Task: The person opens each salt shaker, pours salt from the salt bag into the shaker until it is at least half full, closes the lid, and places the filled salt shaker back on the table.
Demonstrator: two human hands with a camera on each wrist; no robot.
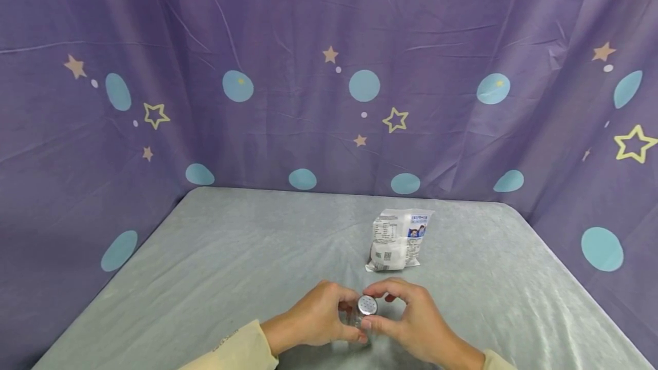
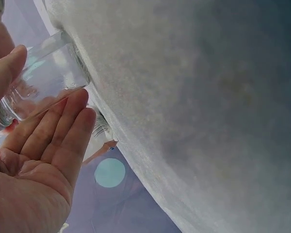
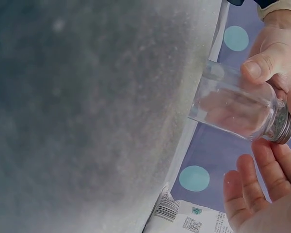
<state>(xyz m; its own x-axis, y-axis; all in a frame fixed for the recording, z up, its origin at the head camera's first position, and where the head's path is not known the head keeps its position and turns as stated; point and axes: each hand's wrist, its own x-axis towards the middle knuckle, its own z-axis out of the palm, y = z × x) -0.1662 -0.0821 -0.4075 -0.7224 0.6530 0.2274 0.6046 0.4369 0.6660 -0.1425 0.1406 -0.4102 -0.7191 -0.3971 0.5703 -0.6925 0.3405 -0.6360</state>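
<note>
A clear, empty-looking glass shaker jar (image 3: 223, 104) stands upright on the cloth-covered table, between the two hands. Its silver metal cap (image 1: 367, 305) has small holes in the top. My left hand (image 1: 319, 316) grips the glass body, thumb on the near side and fingers on the far side. At the cap, my right hand (image 1: 416, 318) pinches the rim between thumb and index finger. The right wrist view shows the cap (image 3: 285, 127) sitting on the jar's neck, with the other right fingers (image 3: 252, 177) spread below it.
A white printed packet (image 1: 393, 238) stands upright beyond the hands, slightly to the right. Grey-green cloth covers the table (image 1: 231, 244). A purple curtain (image 1: 308, 27) with stars and blue dots encloses the back and both sides.
</note>
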